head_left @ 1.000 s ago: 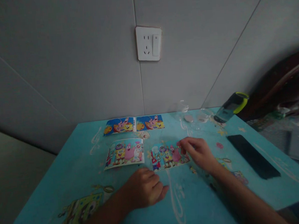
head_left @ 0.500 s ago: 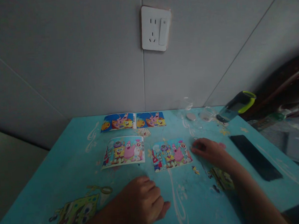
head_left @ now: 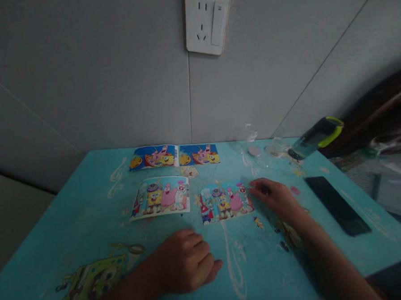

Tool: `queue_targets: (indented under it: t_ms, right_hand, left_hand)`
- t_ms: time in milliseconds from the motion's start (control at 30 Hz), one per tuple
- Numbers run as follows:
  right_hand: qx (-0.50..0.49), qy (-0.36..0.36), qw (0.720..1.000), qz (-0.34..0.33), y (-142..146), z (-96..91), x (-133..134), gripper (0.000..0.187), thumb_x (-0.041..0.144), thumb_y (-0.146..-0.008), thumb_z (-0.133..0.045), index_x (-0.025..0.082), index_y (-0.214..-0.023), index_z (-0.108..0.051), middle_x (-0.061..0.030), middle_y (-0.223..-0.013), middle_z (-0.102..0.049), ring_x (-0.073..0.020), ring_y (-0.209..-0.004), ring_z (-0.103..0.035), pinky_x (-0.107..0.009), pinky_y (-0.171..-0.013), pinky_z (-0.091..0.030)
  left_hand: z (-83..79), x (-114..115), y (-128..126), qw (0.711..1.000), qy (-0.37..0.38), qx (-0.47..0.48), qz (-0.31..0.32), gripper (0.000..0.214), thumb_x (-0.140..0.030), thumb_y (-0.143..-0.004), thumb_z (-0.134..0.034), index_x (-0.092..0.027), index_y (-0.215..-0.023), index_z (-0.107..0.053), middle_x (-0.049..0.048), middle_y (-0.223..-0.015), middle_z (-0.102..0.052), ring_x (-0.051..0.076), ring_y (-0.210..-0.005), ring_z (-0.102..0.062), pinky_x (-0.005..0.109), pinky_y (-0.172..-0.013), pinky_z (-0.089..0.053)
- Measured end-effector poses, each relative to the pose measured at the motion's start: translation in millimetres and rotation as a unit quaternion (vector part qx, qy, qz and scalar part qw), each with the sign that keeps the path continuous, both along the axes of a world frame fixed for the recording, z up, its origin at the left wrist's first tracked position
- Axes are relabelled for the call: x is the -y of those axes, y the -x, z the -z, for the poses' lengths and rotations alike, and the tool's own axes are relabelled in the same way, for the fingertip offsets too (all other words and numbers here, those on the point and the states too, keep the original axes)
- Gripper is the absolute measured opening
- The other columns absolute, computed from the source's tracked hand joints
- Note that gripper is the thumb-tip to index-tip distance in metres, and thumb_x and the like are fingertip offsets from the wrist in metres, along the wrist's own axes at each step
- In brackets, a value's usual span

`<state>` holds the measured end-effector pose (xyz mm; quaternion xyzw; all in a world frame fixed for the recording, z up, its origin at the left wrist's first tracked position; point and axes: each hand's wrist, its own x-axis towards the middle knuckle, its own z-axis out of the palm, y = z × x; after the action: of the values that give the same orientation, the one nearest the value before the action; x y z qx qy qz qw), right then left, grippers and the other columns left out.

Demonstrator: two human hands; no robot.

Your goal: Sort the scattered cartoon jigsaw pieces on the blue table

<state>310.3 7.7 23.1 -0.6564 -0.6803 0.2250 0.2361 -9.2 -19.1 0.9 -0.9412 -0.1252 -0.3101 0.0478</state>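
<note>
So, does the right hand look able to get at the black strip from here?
Probably yes: the right hand is by the right edge of the lower-right picture card, and only printed tablecloth shows between it and the black strip.

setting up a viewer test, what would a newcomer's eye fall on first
Probably the cartoon pictures: a blue pair at the far edge of the turquoise tabletop and a group-scene pair nearer, with the right hand by the right edge of the right-hand card. The white wall socket at the top of the view would likely come next.
</note>
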Motion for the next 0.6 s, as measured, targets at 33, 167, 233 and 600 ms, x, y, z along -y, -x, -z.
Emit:
queue_targets:
  t_ms: [33,167,233,600]
  right_hand:
    - [-0.021,-0.004,1.000,-0.003,5.6,-0.7,1.5,0.030,0.039,-0.091,-0.057,0.021,-0.109,-0.072,-0.0026,-0.080,-0.072,-0.0176,-0.069,-0.062,-0.028,-0.064,-0.046]
    - [-0.082,0.012,0.996,-0.013,33.1,-9.7,3.3,0.034,0.038,-0.093,-0.054,0.019,-0.112,-0.074,-0.0029,-0.078,-0.073,-0.0178,-0.067,-0.063,-0.028,-0.062,-0.047]
    - [-0.081,0.016,0.996,-0.023,47.1,-17.1,-0.7,0.029,0.037,-0.091,-0.058,0.020,-0.105,-0.076,-0.0026,-0.079,-0.075,-0.0178,-0.069,-0.065,-0.028,-0.063,-0.048]
    - [-0.178,0.086,0.980,-0.023,62.7,-8.2,-13.1,0.031,0.045,-0.092,-0.055,0.017,-0.092,-0.068,-0.0036,-0.070,-0.071,-0.0168,-0.061,-0.064,-0.027,-0.058,-0.050]
  left_hand:
    - [0.2,0.0,-0.4,1.000,-0.003,0.003,-0.001,0.035,-0.025,-0.088,-0.061,-0.020,-0.057,-0.046,-0.0032,-0.051,-0.044,0.014,-0.048,-0.041,0.032,-0.047,-0.029]
    - [-1.2,-0.7,-1.3,1.000,-0.003,0.009,-0.005,0.035,-0.025,-0.088,-0.062,-0.020,-0.057,-0.046,-0.0031,-0.051,-0.045,0.013,-0.048,-0.042,0.031,-0.048,-0.030]
    - [-2.3,-1.4,-1.2,1.000,-0.003,0.006,-0.006,0.035,-0.026,-0.088,-0.062,-0.020,-0.057,-0.047,-0.0030,-0.051,-0.046,0.013,-0.048,-0.044,0.031,-0.048,-0.031]
    - [-2.2,-3.6,1.0,1.000,0.001,-0.002,-0.017,0.035,-0.026,-0.088,-0.062,-0.019,-0.056,-0.050,-0.0028,-0.050,-0.048,0.013,-0.047,-0.046,0.030,-0.046,-0.035]
